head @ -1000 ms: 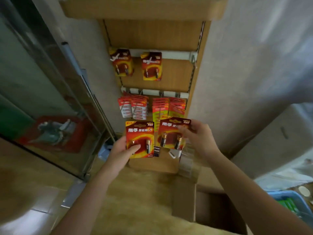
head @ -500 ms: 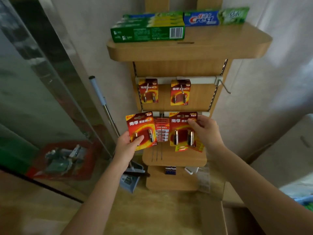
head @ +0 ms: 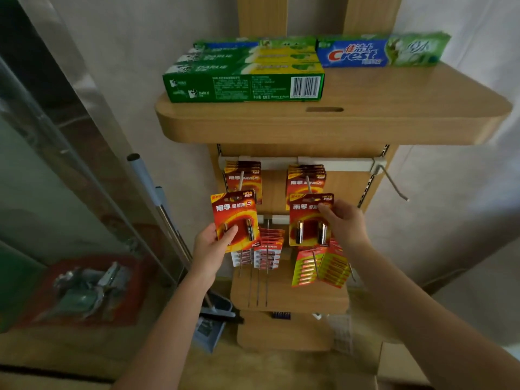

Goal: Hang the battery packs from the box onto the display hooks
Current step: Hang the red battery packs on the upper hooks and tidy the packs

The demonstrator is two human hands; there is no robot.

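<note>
I see left hand [head: 209, 246] gripping one battery pack [head: 236, 218] in front of the loaded upper-left hook [head: 242, 178] | right hand [head: 344, 226] pinching second battery pack [head: 309, 218] before upper-right hook [head: 309, 184] | top shelf [head: 394, 108] carries toothpaste boxes [head: 244, 77]

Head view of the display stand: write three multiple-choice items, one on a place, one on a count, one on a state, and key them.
1. The toothpaste boxes lie: A on the top shelf; B on the floor; C on a hook.
2. Batteries visible in the battery pack held by the right hand: A one; B two; C four.
3. The hook at the upper rail's right end is: A full; B holding one pack; C empty.
Key: 1 A, they rest on the wooden shelf; 2 B, two cells sit side by side; 3 C, bare wire, nothing hanging.
</note>
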